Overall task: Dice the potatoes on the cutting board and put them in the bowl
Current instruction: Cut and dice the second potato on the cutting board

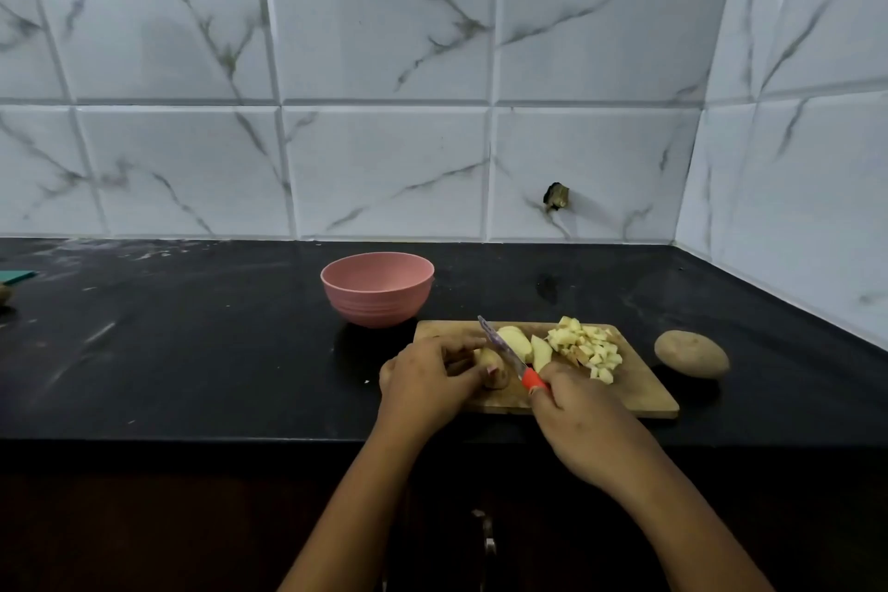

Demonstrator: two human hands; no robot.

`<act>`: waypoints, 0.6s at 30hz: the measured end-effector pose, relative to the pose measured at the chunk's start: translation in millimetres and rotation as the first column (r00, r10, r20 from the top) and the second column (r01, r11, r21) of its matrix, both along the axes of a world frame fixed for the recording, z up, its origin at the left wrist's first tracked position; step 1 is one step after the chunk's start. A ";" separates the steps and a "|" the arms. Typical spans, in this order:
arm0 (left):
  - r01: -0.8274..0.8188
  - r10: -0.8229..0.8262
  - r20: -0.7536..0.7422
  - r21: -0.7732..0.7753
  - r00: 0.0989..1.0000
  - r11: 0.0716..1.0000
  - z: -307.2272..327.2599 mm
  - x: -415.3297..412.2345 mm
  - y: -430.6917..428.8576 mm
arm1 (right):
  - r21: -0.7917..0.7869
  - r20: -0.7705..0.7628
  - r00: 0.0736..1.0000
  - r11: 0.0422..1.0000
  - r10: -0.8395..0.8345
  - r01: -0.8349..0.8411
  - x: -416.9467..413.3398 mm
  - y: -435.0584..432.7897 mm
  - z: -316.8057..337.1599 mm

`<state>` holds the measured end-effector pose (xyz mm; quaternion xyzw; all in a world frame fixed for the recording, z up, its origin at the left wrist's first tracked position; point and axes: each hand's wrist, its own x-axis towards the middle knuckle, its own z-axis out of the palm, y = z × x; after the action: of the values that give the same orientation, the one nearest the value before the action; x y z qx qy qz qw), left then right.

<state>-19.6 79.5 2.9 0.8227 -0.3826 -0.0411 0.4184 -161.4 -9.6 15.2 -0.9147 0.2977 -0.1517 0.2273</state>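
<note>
Brown-skinned potato chunk (496, 373) sat on the wooden cutting board (644, 387), pinned by the left hand (432, 380), fingers curled over it, likely to stop it rolling. Right hand (576, 418) gripped the red-handled knife (510, 353), blade against the chunk's cut face. Pale slices (519, 341) and diced cubes (586, 346) lay beyond the right hand, clear of the blade. Pink bowl (377, 288) stood just beyond the left hand; whole brown potato (692, 354) lay right of the right hand.

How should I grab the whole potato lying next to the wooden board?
Grab the potato round its middle, coming down from above. It lies on its side on the counter, longer from left to right, so fingers go behind and thumb in front, across its narrow way. It sits apart from the board, so nothing blocks either side.
</note>
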 end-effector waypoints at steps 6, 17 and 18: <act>0.027 -0.027 -0.015 -0.029 1.000 0.999 -10.0 6.9 -4.1 | -0.087 -0.031 0.999 0.996 -0.029 0.026 -1.5 11.5 1.3; 0.041 -0.041 0.017 -0.029 0.999 0.999 -13.8 11.5 -7.2 | -0.235 -0.258 0.962 0.972 -0.089 0.027 6.2 30.6 16.0; 0.050 -0.049 0.013 -0.036 0.999 0.998 -14.0 12.2 -7.4 | -0.216 -0.295 0.951 0.976 -0.093 0.029 8.7 30.2 18.0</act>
<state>-7.4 72.1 -11.1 0.8056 -0.4060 -0.0397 0.4297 -152.7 20.6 33.2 -0.9361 0.3399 -0.0469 0.0769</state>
